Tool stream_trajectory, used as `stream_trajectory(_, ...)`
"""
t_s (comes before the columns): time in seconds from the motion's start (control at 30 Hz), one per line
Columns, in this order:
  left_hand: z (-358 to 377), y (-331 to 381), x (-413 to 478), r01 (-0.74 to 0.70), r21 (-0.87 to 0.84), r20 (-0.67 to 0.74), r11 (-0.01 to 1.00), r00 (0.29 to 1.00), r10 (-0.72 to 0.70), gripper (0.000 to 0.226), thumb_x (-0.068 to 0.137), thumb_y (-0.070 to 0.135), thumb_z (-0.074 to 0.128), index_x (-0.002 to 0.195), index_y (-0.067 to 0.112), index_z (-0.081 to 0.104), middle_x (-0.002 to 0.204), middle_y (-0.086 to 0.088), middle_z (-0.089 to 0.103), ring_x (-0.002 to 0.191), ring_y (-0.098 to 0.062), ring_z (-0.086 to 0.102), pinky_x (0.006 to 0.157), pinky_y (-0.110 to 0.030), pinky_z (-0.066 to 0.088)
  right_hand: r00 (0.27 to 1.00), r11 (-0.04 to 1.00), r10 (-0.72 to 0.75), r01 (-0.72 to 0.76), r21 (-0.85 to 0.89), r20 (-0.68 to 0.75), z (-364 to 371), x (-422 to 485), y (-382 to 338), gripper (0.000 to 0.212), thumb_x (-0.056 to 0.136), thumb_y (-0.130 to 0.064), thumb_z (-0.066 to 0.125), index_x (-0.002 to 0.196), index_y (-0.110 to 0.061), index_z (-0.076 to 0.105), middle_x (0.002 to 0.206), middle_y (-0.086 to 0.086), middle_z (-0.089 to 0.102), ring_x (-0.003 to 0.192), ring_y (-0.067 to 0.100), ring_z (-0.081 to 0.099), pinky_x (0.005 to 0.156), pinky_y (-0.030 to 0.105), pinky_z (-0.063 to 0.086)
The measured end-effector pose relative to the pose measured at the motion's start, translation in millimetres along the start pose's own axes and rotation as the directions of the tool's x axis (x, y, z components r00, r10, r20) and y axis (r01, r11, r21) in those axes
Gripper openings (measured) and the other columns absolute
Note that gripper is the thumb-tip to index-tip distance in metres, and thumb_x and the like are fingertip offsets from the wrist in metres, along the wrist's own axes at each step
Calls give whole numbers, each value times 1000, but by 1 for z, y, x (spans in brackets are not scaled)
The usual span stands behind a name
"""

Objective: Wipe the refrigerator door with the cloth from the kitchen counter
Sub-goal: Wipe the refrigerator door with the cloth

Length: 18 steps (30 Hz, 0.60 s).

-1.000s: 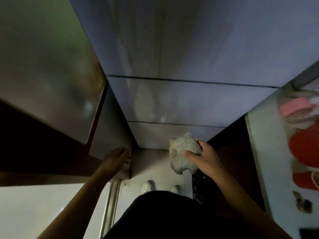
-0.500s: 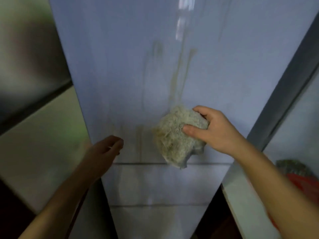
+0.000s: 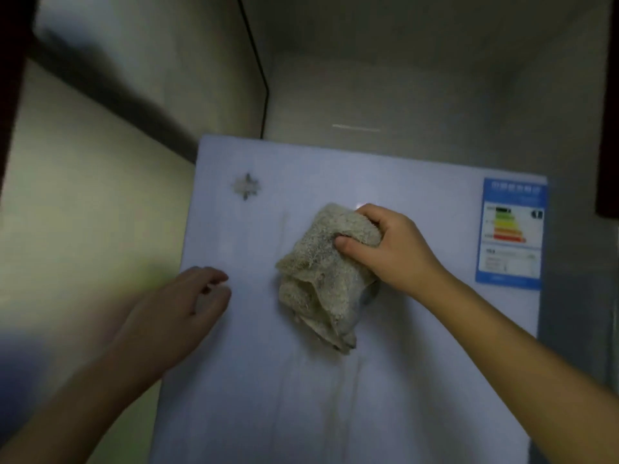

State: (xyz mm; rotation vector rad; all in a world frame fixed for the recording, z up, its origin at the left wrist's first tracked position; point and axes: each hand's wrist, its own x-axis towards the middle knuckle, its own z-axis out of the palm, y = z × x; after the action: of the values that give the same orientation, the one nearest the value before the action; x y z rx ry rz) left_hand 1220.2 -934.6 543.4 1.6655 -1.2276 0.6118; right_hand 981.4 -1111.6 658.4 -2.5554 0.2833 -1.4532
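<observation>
The pale blue-white refrigerator door [image 3: 418, 380] fills the lower middle of the head view, its top edge at mid-height. My right hand [image 3: 392, 252] grips a bunched beige terry cloth [image 3: 321, 279] and holds it against the upper part of the door. The cloth's loose end hangs down below my fingers. My left hand [image 3: 181, 309] hovers at the door's left edge with fingers loosely curled, holding nothing. Faint streaks run down the door below the cloth.
An energy label sticker [image 3: 510, 232] sits at the door's top right corner. A small grey star-shaped mark [image 3: 246, 185] is near the top left. A greenish wall [image 3: 83, 212] stands to the left, a grey wall behind. A dark cabinet edge [image 3: 608, 105] is at the upper right.
My view and both hands have risen from the lower drawers to the top of the door. The cloth moved upward along the door in my right hand.
</observation>
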Motion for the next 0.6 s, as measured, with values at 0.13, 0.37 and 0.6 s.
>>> stream_trajectory(0.13,-16,4,36,-146,179,-94,973,982,165,48,91,53,37,121,24,61,120,9,62,105,-14,60,84,-34,50,990,977,-116,100,-189,-77,-12,52,-18,27,84,-51,74,99,-30,64,89,-11,70,85,12,66,77,39,57)
stream_trajectory(0.37,-3,-15,52,-188,351,-93,917,968,234,53,92,49,37,128,18,61,141,-6,55,126,-25,56,99,-40,51,962,855,-246,160,-493,-114,13,84,-15,43,84,-61,67,111,-29,60,107,-5,60,103,17,53,75,30,37)
stream_trajectory(0.6,4,-28,50,-224,345,-97,911,958,272,51,93,48,39,127,19,62,147,-6,50,130,-26,53,99,-43,52,805,764,-535,331,-553,-257,43,79,-14,35,82,-34,76,102,-16,54,107,3,54,96,19,45,80,30,37)
